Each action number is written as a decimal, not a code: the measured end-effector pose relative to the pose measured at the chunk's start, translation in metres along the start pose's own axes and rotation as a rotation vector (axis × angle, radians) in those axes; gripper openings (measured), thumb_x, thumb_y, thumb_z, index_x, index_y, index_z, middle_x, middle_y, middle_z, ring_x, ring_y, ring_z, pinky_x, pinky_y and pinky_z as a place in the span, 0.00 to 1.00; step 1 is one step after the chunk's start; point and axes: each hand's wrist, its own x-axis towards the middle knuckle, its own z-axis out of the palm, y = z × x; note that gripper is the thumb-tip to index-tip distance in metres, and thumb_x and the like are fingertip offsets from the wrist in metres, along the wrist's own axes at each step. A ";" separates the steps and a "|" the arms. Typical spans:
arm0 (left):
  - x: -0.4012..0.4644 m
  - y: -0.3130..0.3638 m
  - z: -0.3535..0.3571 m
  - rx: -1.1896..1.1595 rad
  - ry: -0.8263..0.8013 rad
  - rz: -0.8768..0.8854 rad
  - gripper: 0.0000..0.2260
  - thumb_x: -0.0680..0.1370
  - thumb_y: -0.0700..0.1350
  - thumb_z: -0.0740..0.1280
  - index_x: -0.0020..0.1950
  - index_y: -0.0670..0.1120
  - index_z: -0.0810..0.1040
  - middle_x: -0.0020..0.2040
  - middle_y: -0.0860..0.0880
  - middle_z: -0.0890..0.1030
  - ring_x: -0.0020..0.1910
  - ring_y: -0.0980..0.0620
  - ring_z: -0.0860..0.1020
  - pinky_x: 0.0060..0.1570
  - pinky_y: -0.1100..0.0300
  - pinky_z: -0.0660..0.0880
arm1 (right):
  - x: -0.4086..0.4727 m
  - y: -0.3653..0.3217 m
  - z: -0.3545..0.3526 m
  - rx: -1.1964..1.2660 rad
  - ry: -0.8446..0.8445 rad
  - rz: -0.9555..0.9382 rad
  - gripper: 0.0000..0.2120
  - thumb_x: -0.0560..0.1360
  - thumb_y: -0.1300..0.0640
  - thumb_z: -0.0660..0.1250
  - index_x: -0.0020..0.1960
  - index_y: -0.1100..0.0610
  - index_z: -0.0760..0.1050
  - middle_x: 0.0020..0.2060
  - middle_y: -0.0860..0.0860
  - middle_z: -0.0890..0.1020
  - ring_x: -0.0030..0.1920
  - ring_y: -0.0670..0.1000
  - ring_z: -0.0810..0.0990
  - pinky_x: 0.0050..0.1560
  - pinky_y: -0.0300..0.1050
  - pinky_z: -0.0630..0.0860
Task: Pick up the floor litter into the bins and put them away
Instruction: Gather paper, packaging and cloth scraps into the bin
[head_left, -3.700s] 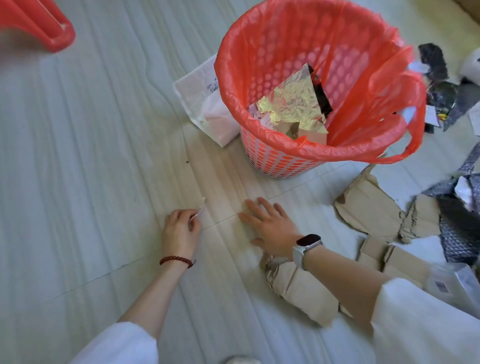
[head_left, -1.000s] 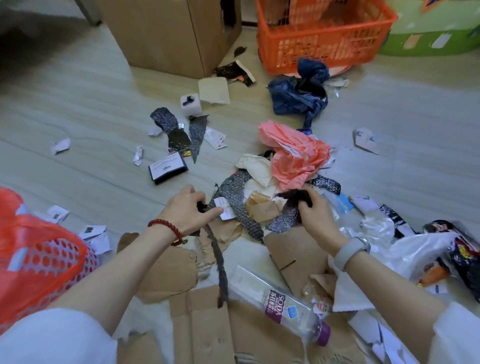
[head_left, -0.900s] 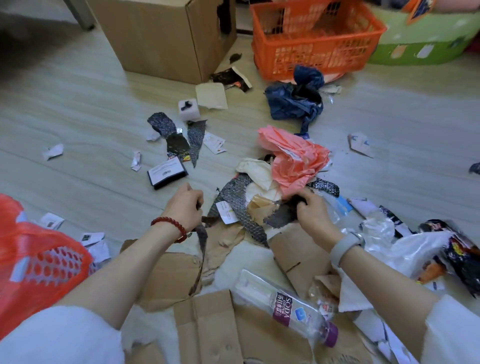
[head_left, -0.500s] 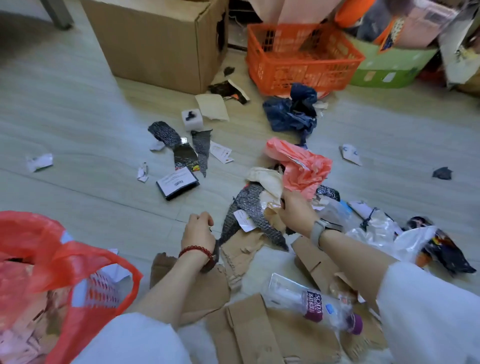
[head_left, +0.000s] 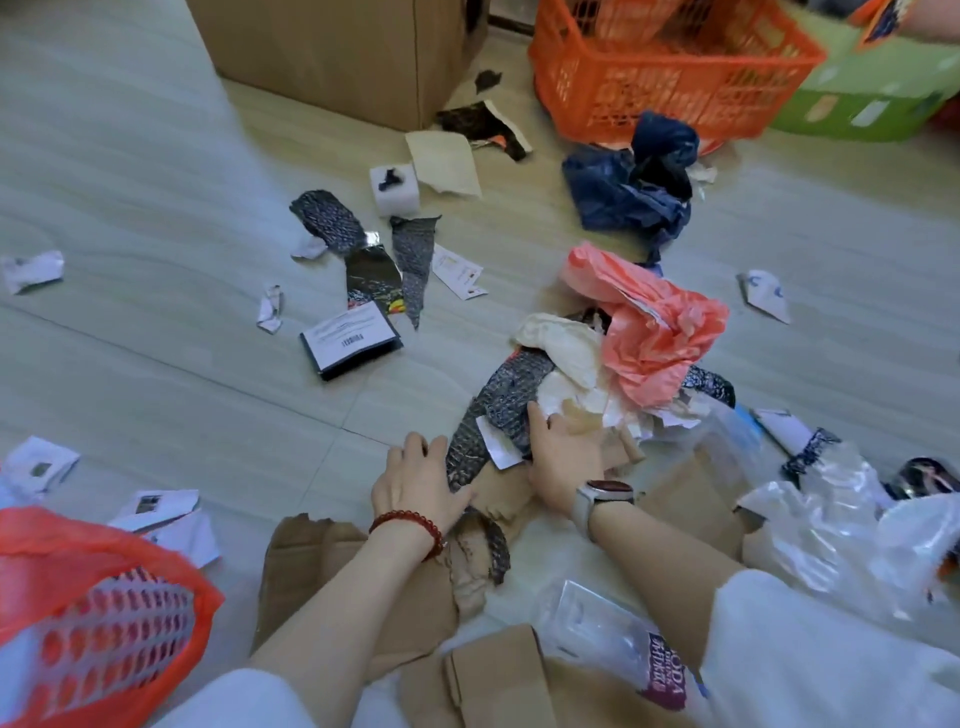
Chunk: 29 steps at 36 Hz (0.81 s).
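Litter covers the floor in front of me. My left hand (head_left: 415, 483) and my right hand (head_left: 563, 454) both grip a long dark bubble-wrap strip (head_left: 498, 405) that lies over torn brown cardboard (head_left: 332, 571). The strip's lower end (head_left: 493, 545) trails below my left wrist. Just beyond the strip lie crumpled cream paper (head_left: 561, 343) and a pink plastic bag (head_left: 654, 332). The red-lined bin (head_left: 93, 613) stands at the lower left.
A clear soda bottle (head_left: 618, 649) lies near my right forearm, clear plastic bags (head_left: 841, 530) to the right. Further off are a dark blue bag (head_left: 634, 187), a black booklet (head_left: 350, 340), paper scraps (head_left: 31, 270), a cardboard box (head_left: 337, 52), an orange basket (head_left: 670, 67) and a green tub (head_left: 872, 98).
The view turned from the bin to the litter pile. My hands came closer together on the dark strip, the right one shifting left from the pink bag side.
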 end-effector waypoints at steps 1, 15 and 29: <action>0.003 0.003 0.003 0.005 0.004 0.005 0.28 0.73 0.62 0.62 0.69 0.50 0.63 0.64 0.47 0.66 0.62 0.45 0.66 0.53 0.53 0.71 | 0.000 0.002 0.000 0.035 0.029 0.003 0.21 0.76 0.60 0.58 0.69 0.57 0.60 0.58 0.58 0.72 0.50 0.62 0.77 0.33 0.47 0.67; 0.022 0.003 0.026 -0.285 0.177 -0.053 0.05 0.76 0.47 0.65 0.44 0.46 0.72 0.52 0.49 0.71 0.48 0.46 0.73 0.41 0.58 0.68 | -0.004 0.074 -0.061 0.939 0.423 0.215 0.21 0.74 0.62 0.63 0.27 0.54 0.58 0.25 0.49 0.64 0.28 0.46 0.62 0.32 0.42 0.58; 0.005 0.010 -0.052 -0.936 0.345 0.058 0.17 0.68 0.26 0.56 0.29 0.46 0.57 0.36 0.45 0.71 0.33 0.55 0.69 0.32 0.62 0.64 | -0.009 0.049 -0.060 0.886 0.092 -0.113 0.34 0.74 0.68 0.61 0.74 0.51 0.53 0.74 0.50 0.58 0.64 0.49 0.71 0.61 0.43 0.66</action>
